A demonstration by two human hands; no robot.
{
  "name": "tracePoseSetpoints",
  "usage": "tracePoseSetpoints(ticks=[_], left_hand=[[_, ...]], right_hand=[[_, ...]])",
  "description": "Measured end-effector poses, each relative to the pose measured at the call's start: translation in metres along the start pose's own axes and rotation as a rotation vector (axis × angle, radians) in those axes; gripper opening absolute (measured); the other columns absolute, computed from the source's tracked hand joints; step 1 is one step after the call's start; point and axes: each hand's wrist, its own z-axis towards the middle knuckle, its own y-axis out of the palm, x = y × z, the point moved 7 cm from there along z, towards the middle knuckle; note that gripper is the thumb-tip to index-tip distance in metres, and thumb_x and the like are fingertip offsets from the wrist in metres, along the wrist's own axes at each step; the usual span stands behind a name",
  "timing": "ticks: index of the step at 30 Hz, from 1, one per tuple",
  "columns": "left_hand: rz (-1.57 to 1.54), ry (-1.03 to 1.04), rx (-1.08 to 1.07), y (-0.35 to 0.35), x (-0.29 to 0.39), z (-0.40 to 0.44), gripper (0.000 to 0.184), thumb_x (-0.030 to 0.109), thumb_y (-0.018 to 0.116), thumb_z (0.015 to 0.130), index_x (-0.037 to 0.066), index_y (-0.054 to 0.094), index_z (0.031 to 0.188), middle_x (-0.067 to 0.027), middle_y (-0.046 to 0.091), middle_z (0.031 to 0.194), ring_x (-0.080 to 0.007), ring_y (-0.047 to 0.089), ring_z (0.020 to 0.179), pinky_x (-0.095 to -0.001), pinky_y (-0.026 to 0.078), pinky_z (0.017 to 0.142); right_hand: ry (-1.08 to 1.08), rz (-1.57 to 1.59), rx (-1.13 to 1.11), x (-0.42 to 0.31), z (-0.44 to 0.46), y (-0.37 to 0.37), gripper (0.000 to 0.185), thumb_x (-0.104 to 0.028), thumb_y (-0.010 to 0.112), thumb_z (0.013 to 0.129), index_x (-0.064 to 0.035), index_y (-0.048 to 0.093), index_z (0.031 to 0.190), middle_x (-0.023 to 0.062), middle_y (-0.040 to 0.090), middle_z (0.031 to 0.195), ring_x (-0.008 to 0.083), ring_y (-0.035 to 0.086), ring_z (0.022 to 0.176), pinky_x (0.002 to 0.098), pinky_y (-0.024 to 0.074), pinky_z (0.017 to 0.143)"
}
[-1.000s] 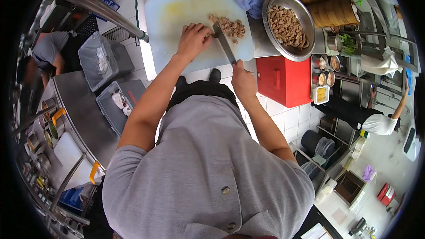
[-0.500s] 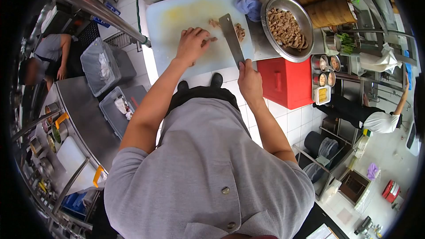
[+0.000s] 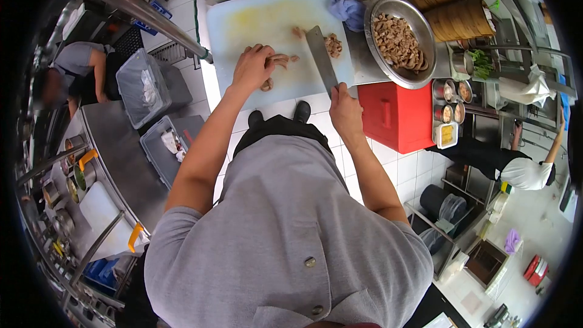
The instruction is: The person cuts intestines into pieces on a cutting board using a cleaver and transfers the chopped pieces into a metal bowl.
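On the white cutting board (image 3: 243, 27), my left hand (image 3: 253, 68) is closed around brown meat strips (image 3: 279, 59), whose ends stick out to the right of the fingers. Another small meat piece (image 3: 267, 85) lies just below that hand. My right hand (image 3: 346, 112) grips the handle of a cleaver (image 3: 322, 58). Its blade points up and left across the board, with chopped meat (image 3: 333, 45) to its right and a few bits by its tip.
Right of the board is a steel bowl of cut meat (image 3: 398, 42); a blue cloth (image 3: 348, 12) touches the board's corner. A red box (image 3: 395, 115) stands below the bowl. One person (image 3: 85, 64) bends at far left, another (image 3: 522, 167) is at far right.
The cleaver has moved from beside my left hand to the right, next to the chopped meat. My left hand has shifted slightly down and left, and meat strips now show at its fingers.
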Motion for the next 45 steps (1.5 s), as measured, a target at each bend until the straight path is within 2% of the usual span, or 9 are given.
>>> tracePoseSetpoints(ticks=[7, 10, 12, 19, 21, 27, 33, 43, 45], left_hand=[[-0.016, -0.057, -0.116, 0.008, 0.001, 0.018, 0.016, 0.018, 0.073, 0.088, 0.006, 0.068, 0.098, -0.0110, 0.069, 0.098, -0.0321, 0.067, 0.096, -0.0456, 0.054, 0.084], [-0.050, 0.182, 0.099, 0.004, 0.013, 0.029, 0.020, 0.022, 0.076, 0.088, 0.004, 0.069, 0.095, -0.0126, 0.069, 0.091, -0.0326, 0.068, 0.085, -0.0439, 0.054, 0.079], [-0.103, 0.077, -0.108, 0.021, 0.010, 0.043, 0.018, 0.019, 0.076, 0.088, 0.003, 0.070, 0.092, -0.0133, 0.069, 0.090, -0.0316, 0.068, 0.084, -0.0428, 0.054, 0.077], [-0.368, -0.023, 0.025, 0.040, 0.015, 0.056, 0.023, 0.019, 0.080, 0.085, 0.003, 0.073, 0.100, -0.0141, 0.070, 0.093, -0.0302, 0.070, 0.082, -0.0401, 0.057, 0.077], [-0.312, -0.071, -0.003, 0.038, 0.019, 0.046, 0.024, 0.022, 0.078, 0.088, 0.005, 0.072, 0.106, -0.0123, 0.073, 0.106, -0.0311, 0.070, 0.098, -0.0431, 0.055, 0.089], [-0.058, 0.020, 0.134, 0.002, 0.021, 0.001, 0.035, 0.025, 0.079, 0.085, 0.008, 0.071, 0.116, -0.0108, 0.068, 0.112, -0.0350, 0.063, 0.107, -0.0440, 0.052, 0.094], [0.080, 0.102, 0.019, 0.003, 0.025, -0.037, 0.041, 0.023, 0.080, 0.083, 0.014, 0.071, 0.122, -0.0073, 0.055, 0.135, -0.0361, 0.058, 0.109, -0.0488, 0.049, 0.097], [0.027, 0.079, 0.045, -0.004, 0.023, -0.065, 0.044, 0.019, 0.081, 0.082, 0.010, 0.069, 0.124, -0.0079, 0.051, 0.139, -0.0364, 0.056, 0.113, -0.0495, 0.049, 0.098], [0.007, 0.101, 0.061, -0.002, 0.021, -0.066, 0.044, 0.013, 0.080, 0.081, 0.009, 0.069, 0.123, -0.0084, 0.052, 0.137, -0.0334, 0.059, 0.109, -0.0466, 0.051, 0.097]], right_hand=[[0.012, 0.038, -0.088, 0.009, -0.012, 0.019, 0.025, -0.031, 0.050, 0.108, -0.0058, 0.052, 0.109, 0.0324, 0.068, 0.078, 0.0558, 0.066, 0.079, 0.0644, 0.0522, 0.071], [0.062, 0.028, -0.043, 0.025, 0.001, 0.014, 0.025, -0.030, 0.049, 0.108, -0.0059, 0.053, 0.110, 0.0326, 0.068, 0.080, 0.0554, 0.067, 0.081, 0.0645, 0.0522, 0.071], [0.085, 0.003, 0.001, 0.033, 0.005, 0.006, 0.024, -0.029, 0.049, 0.108, -0.0056, 0.053, 0.111, 0.0326, 0.068, 0.080, 0.0546, 0.067, 0.081, 0.0644, 0.0520, 0.071], [0.047, 0.049, 0.039, 0.006, -0.008, -0.007, 0.023, -0.028, 0.048, 0.108, -0.0056, 0.051, 0.108, 0.0307, 0.069, 0.080, 0.0540, 0.067, 0.079, 0.0642, 0.0516, 0.072], [0.044, 0.030, 0.009, 0.002, -0.005, -0.001, 0.022, -0.028, 0.048, 0.108, -0.0060, 0.051, 0.108, 0.0299, 0.069, 0.079, 0.0537, 0.067, 0.079, 0.0642, 0.0518, 0.072], [-0.099, 0.110, 0.128, -0.028, -0.008, -0.007, 0.022, -0.026, 0.051, 0.108, -0.0050, 0.050, 0.104, 0.0292, 0.066, 0.073, 0.0532, 0.064, 0.070, 0.0627, 0.0491, 0.061], [0.005, -0.139, -0.103, -0.017, 0.018, 0.023, 0.024, -0.030, 0.045, 0.109, -0.0064, 0.049, 0.109, 0.0279, 0.070, 0.079, 0.0518, 0.069, 0.079, 0.0615, 0.0543, 0.072], [-0.069, -0.024, 0.021, -0.039, -0.004, -0.003, 0.023, -0.027, 0.047, 0.109, -0.0035, 0.050, 0.107, 0.0318, 0.067, 0.074, 0.0529, 0.067, 0.076, 0.0644, 0.0504, 0.066], [-0.003, -0.139, -0.169, -0.030, -0.004, 0.025, 0.022, -0.029, 0.043, 0.110, -0.0077, 0.047, 0.111, 0.0288, 0.071, 0.081, 0.0527, 0.069, 0.081, 0.0625, 0.0535, 0.073]])
